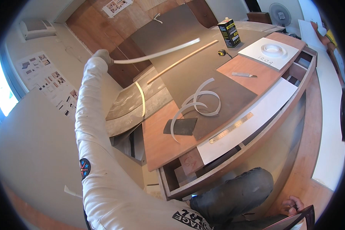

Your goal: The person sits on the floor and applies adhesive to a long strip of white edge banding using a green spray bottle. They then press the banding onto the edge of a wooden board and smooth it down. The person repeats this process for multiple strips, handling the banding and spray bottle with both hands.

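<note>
Raised at the upper left, my left hand is closed around one end of a long, thin white strip. The strip reaches out to the right above the dark sheet, bowing slightly. My right hand is low at the right, beside my bent knee, its fingers loosely curled and a little apart; I see nothing in it. On the worktop lies a curled white strip, its lower end passing by a small dark rectangular piece. Another pale strip lies on the grey sheet at the left.
A wooden lath, tape measure, black-and-yellow can and utility knife lie or stand across the worktop. A metal ruler rests on a white panel. A strip coil sits farther right. Another person's arm shows at the right.
</note>
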The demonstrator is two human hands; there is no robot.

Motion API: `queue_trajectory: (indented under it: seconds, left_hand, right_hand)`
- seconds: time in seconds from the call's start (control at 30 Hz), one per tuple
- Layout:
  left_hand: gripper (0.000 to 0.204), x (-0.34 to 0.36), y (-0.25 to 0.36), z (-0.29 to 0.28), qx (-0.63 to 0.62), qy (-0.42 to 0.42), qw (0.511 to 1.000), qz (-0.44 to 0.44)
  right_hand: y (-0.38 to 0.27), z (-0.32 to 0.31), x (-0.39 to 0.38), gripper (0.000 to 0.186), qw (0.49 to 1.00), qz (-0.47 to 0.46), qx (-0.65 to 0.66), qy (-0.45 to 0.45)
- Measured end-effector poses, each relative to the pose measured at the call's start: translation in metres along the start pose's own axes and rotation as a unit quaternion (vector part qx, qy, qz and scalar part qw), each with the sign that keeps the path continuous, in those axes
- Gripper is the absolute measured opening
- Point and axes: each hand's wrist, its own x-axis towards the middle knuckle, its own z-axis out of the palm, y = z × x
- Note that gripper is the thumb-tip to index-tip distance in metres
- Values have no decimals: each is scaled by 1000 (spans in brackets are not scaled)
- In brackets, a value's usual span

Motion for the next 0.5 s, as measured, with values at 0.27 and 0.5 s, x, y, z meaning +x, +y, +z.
queue_trajectory:
  seconds: [0.27, 0.5]
  left_hand:
    - [40, -22, 25, 141, -55, -188, 981, -10]
    - [37, -56, 54, 176, -65, -190, 979, -25]
  right_hand:
    - [-27, 28, -24, 72, 998, 23, 31, 56]
    - [-28, 25, -27, 71, 999, 22, 30, 20]
